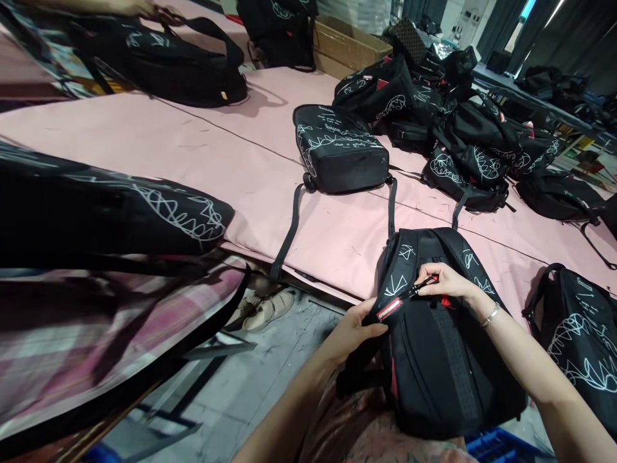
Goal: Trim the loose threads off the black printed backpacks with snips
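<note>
- Backpack [434, 366], black with white scribbled drawings, stands propped on your lap against the bench's [241, 225] near edge, its strap side facing up.
- Your left hand [359, 328] grips the shoulder strap [407, 267], thumb just beside the red label [389, 310] sewn on it.
- Your right hand [446, 281] pinches a small dark tool [429, 280], apparently thread snips, its tip near the strap; you cannot tell whether its blades are apart.
- Ahead of you, a second backpack [337, 151] lies on the bench, one loose strap hanging over the near edge.
- Toward the bench's far right, more black backpacks lie heaped in a pile [463, 128]; one further backpack [578, 341] sits to your right, by the near edge.
- At the far left edge, another person's hand [139, 8] is at a black bag [178, 67].
</note>
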The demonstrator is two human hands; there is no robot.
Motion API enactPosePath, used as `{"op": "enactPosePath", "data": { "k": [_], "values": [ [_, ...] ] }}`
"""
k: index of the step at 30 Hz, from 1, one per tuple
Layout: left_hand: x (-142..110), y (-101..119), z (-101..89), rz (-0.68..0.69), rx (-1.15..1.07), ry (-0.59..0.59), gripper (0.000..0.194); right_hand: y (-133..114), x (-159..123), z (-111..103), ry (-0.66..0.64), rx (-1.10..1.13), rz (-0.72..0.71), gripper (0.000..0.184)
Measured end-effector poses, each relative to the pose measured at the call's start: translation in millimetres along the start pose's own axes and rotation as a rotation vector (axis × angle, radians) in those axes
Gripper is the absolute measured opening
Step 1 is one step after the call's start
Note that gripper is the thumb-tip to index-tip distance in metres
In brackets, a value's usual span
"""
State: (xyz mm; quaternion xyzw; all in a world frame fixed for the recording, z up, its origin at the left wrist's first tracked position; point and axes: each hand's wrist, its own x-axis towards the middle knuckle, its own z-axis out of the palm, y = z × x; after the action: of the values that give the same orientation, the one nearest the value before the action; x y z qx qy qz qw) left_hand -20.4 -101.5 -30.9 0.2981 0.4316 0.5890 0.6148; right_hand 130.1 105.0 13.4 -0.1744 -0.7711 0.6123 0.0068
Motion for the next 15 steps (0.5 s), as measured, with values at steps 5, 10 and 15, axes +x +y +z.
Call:
{"op": "enactPosePath", "data": {
  "k": [5, 10, 15],
  "values": [
    [2, 0, 2.3, 0.011, 0.027, -0.029, 0.044, -5, 1, -2, -0.033, -0.117, -0.057, 0.023],
    [3, 3, 4.1, 0.003, 0.045, -0.001, 0.042, -3, 1, -7, 0.006, -0.09, -0.07, 0.022],
    [4, 8, 5.2, 0.004, 0.074, -0.018, 0.042, -8, -1, -12, -0.031, -0.079, -0.048, 0.022]
  ]
}}
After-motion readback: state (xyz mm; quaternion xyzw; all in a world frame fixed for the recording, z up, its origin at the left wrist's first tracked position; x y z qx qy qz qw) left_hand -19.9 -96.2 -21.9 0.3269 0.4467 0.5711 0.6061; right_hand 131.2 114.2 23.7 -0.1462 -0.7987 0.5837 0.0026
